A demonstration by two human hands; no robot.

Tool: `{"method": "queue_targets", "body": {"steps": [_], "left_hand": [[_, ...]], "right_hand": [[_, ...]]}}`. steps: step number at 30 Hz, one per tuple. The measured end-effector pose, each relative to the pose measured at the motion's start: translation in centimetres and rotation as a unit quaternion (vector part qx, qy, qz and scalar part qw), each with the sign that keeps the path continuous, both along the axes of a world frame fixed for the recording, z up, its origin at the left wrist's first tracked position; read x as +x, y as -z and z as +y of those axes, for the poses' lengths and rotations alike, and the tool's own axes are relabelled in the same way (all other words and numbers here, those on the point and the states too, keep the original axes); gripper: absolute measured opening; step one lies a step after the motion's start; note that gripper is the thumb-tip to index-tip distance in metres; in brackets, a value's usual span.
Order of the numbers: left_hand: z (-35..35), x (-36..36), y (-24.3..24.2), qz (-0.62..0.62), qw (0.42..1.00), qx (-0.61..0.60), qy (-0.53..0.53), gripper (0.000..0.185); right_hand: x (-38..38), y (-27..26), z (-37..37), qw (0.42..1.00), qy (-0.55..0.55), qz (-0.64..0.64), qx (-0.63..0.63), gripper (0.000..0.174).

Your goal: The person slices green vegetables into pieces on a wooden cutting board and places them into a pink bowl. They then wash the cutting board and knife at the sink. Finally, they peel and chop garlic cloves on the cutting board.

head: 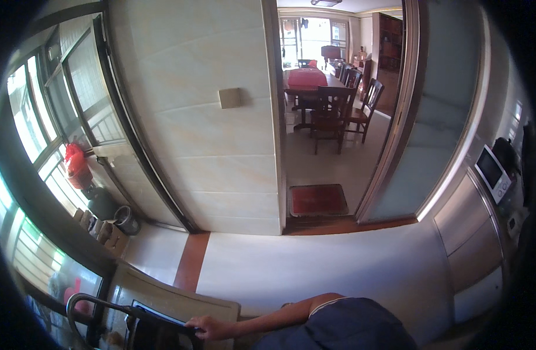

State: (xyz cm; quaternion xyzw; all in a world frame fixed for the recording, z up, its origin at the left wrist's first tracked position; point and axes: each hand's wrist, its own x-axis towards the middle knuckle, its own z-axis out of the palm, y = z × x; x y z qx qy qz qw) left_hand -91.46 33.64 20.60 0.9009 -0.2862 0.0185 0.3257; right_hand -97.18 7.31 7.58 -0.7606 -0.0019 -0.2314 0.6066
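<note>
My right hand [212, 328], at the end of a bare forearm and a dark blue sleeve, reaches left across the bottom of the view. Its fingers touch the dark edge [160, 316] of a black-fronted fixture, perhaps a sink; whether they grip it is unclear. A curved metal tube [75, 302] that resembles a gooseneck faucet arches left of the hand. Behind the hand lies a beige countertop [185, 302] with a rounded corner. A blurred brown thing [114, 339] shows low beside the tube. My left hand is out of view.
A doorway with a red mat [318, 200] opens onto a dining table [338, 80] and wooden chairs [333, 116]. A framed door [90, 83] stands left, near a waste bin [127, 220] and cardboard boxes [115, 240]. A screen panel [491, 170] hangs above right-hand cabinets [465, 214].
</note>
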Motion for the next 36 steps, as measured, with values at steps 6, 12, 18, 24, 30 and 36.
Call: {"method": "queue_targets", "body": {"steps": [6, 12, 18, 24, 30, 36], "left_hand": [[0.6, -3.8, 8.0, 0.046, 0.995, 0.027, 0.079, 0.014], [-6.2, -8.0, 12.4, 0.029, 0.998, 0.034, 0.041, 0.015], [-11.9, -10.4, 12.5, 0.01, 0.999, 0.034, 0.019, 0.015], [-13.8, -11.2, 12.8, -0.005, 0.999, 0.033, 0.013, 0.016], [-12.3, -10.9, 13.6, -0.024, 0.999, 0.022, 0.008, 0.017], [-7.5, -10.8, 15.3, -0.048, 0.998, -0.003, -0.031, 0.018]], "right_hand": [[-0.4, -2.0, -2.5, 0.998, -0.052, 0.039, 0.018, 0.036], [-3.7, -4.6, -7.6, 0.992, -0.119, 0.023, 0.047, 0.033], [-5.4, -4.1, -11.3, 0.973, -0.198, 0.096, 0.066, 0.026], [-6.9, -4.2, -13.2, 0.962, -0.223, 0.15, 0.037, 0.023], [-6.9, -5.5, -11.9, 0.967, -0.211, 0.137, 0.042, 0.026], [-3.9, -3.1, -6.6, 0.952, -0.233, 0.165, 0.108, 0.027]]}}
